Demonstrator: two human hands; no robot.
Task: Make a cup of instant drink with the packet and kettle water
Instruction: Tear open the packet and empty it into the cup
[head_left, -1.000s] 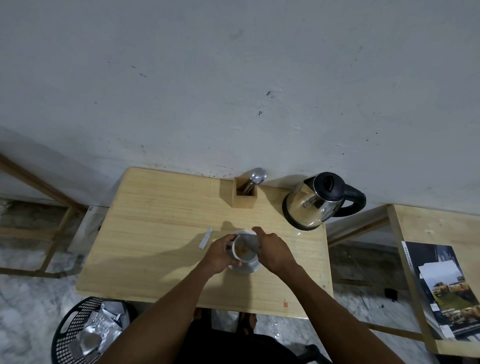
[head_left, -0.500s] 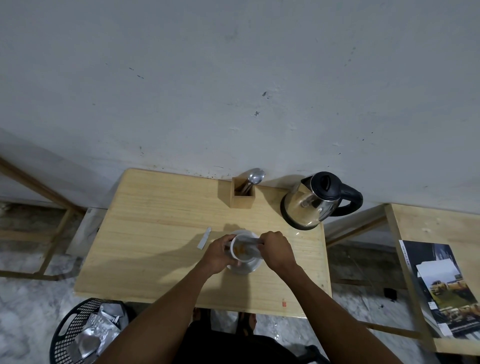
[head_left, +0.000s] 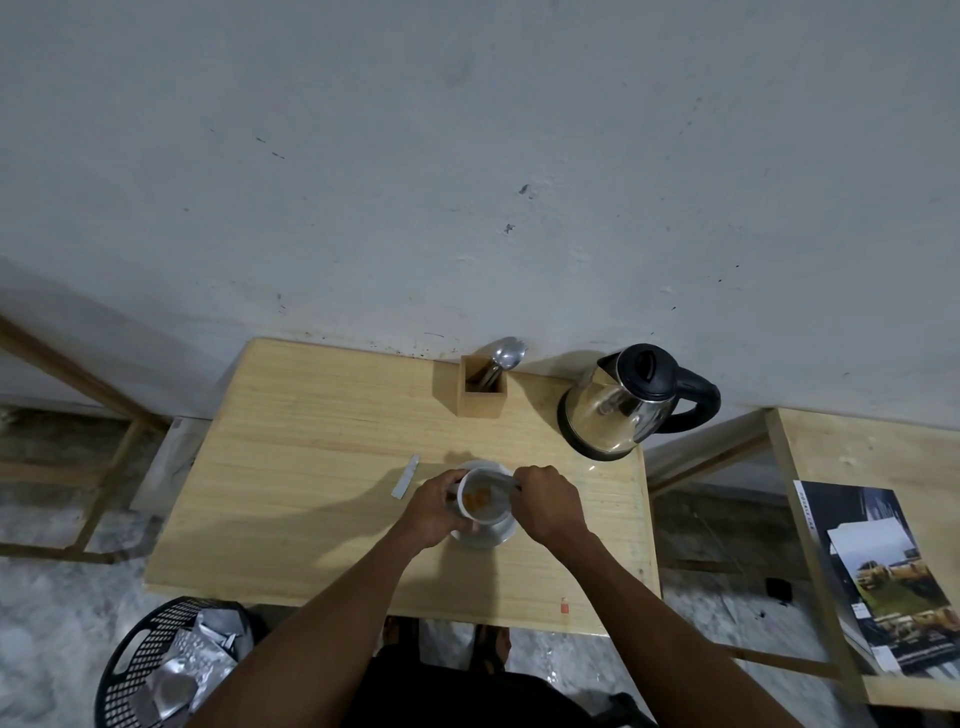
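A white cup (head_left: 487, 512) stands on a white saucer (head_left: 485, 540) near the front middle of the wooden table (head_left: 311, 441), with orange powder in its bottom. My left hand (head_left: 436, 512) grips the cup's left side. My right hand (head_left: 545, 501) is closed on a small pale packet (head_left: 506, 482) held over the cup's far rim. The steel kettle (head_left: 618, 405) with black lid and handle stands at the back right, apart from both hands.
A torn packet strip (head_left: 406, 478) lies left of the cup. A wooden holder (head_left: 480, 397) with a spoon (head_left: 506, 356) stands at the back by the wall. A black basket (head_left: 150, 654) with foil wrappers sits on the floor front left. Magazines (head_left: 878, 571) lie on a side table at right.
My right hand has curled from a flatter pose into a closed grip and tilted the packet over the cup's rim. My left hand stays on the cup.
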